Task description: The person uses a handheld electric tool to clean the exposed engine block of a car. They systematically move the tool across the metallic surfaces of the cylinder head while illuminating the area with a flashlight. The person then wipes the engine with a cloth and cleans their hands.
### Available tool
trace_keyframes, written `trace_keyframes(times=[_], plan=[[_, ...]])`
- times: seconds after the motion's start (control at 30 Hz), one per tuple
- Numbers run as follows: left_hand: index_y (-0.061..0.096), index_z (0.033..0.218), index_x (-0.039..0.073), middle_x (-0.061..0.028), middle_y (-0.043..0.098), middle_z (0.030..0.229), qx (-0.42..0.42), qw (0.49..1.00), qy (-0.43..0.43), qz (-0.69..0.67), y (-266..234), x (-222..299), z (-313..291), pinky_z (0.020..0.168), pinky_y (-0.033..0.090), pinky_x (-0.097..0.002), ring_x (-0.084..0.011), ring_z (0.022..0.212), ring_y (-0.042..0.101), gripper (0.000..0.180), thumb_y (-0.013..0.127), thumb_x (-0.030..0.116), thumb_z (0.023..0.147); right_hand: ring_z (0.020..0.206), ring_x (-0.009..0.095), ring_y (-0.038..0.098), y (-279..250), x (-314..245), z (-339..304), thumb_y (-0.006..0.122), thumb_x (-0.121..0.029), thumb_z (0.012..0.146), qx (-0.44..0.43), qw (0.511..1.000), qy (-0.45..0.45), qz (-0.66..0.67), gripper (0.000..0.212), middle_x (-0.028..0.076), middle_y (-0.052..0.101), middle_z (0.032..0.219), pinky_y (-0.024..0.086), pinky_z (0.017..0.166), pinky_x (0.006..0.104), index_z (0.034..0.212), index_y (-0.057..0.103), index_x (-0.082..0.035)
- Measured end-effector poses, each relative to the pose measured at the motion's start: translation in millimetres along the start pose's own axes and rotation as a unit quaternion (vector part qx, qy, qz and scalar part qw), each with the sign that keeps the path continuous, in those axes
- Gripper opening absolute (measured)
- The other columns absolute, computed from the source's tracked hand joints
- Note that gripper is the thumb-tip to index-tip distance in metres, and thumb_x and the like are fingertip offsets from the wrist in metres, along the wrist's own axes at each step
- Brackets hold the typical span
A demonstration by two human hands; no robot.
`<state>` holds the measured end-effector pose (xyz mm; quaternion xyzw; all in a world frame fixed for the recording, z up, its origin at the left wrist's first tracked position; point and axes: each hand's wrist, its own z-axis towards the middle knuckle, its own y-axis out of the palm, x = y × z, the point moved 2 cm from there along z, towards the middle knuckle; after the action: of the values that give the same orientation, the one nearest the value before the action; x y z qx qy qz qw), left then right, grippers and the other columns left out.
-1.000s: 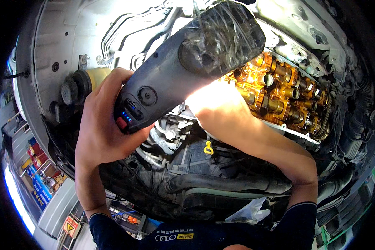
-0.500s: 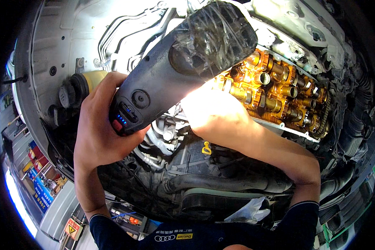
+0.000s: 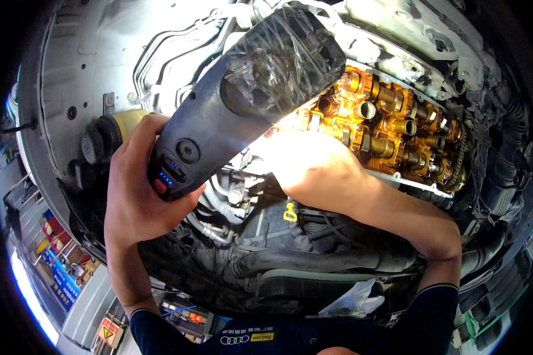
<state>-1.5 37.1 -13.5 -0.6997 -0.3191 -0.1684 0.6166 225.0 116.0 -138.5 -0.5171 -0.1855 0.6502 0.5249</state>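
My left hand (image 3: 130,198) is wrapped round the lower end of a black work light (image 3: 210,127). Clear tape covers the light's wide upper end, and small blue indicator lights glow near my thumb. Its beam falls on my right hand (image 3: 317,171), which reaches to the near left edge of the opened engine's cylinder head (image 3: 391,133). Glare and the work light hide the right fingers, so their grip does not show. Oily golden camshafts and caps lie exposed in the cylinder head, with a timing chain (image 3: 458,168) at its right end.
A yellow dipstick handle (image 3: 289,212) stands below my right hand. Nearer me run a thick black hose (image 3: 320,259) and a crumpled white plastic sheet (image 3: 355,300). Beside my left hand sits a black-capped reservoir (image 3: 98,139). Pipes and connectors (image 3: 228,198) fill the space between my arms.
The work light has shifted a little left and down in the picture with my left hand. My right hand stays at the cylinder head's edge, its wrist slightly turned.
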Motion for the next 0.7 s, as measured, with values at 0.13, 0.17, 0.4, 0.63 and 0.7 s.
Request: trace_keyframes(times=[0.13,0.17,0.4,0.63,0.7], plan=[[0.058,0.126,-0.002,-0.0108,0.066,0.105,-0.041,0.999,-0.03,0.001,-4.5,-2.7,-5.6,0.093,0.049,-0.0321,-0.0172,0.097,0.062,0.067,0.085,0.01,0.067,0.083,0.028,0.069,-22.4,8.6,16.3,0.068,-0.016,0.067,0.0,1.0,-0.013,0.017,0.013,0.011,0.069,0.088,0.058,0.078,0.0413,0.074,0.071,-0.005],[0.058,0.127,-0.002,-0.011,0.066,0.105,-0.041,0.999,-0.031,-0.003,-4.7,-2.2,-5.7,0.092,0.05,-0.0322,-0.0174,0.097,0.062,0.067,0.085,0.01,0.066,0.083,0.029,0.069,-27.1,7.2,17.0,0.068,-0.016,0.067,-0.024,0.999,-0.002,0.025,0.014,0.011,0.069,0.087,0.058,0.079,0.0414,0.075,0.071,-0.004],[0.056,0.129,-0.002,-0.0131,0.066,0.102,-0.04,0.999,-0.002,0.007,-4.8,-4.4,-3.0,0.09,0.051,-0.0334,-0.0194,0.093,0.063,0.073,0.086,0.011,0.065,0.084,0.03,0.069,16.5,2.9,10.9,0.067,-0.013,0.066,0.105,0.994,0.004,0.037,0.02,0.013,0.068,0.087,0.059,0.085,0.042,0.082,0.071,-0.002],[0.056,0.128,-0.003,-0.0143,0.065,0.102,-0.024,0.999,0.023,0.008,-5.3,-7.3,-6.6,0.089,0.051,-0.0336,-0.0222,0.092,0.064,0.073,0.087,0.011,0.064,0.085,0.029,0.069,7.6,1.5,20.2,0.066,-0.009,0.066,0.061,0.992,0.025,0.108,0.016,0.013,0.068,0.088,0.059,0.088,0.042,0.079,0.069,-0.001],[0.056,0.127,-0.003,-0.0146,0.065,0.102,-0.033,0.999,0.024,0.003,-5.7,-8.8,-3.1,0.089,0.051,-0.0339,-0.0226,0.092,0.064,0.072,0.086,0.011,0.063,0.084,0.029,0.069,8.3,3.3,18.7,0.066,-0.009,0.065,0.046,0.992,0.035,0.116,0.015,0.012,0.067,0.086,0.059,0.085,0.041,0.078,0.068,-0.001]])
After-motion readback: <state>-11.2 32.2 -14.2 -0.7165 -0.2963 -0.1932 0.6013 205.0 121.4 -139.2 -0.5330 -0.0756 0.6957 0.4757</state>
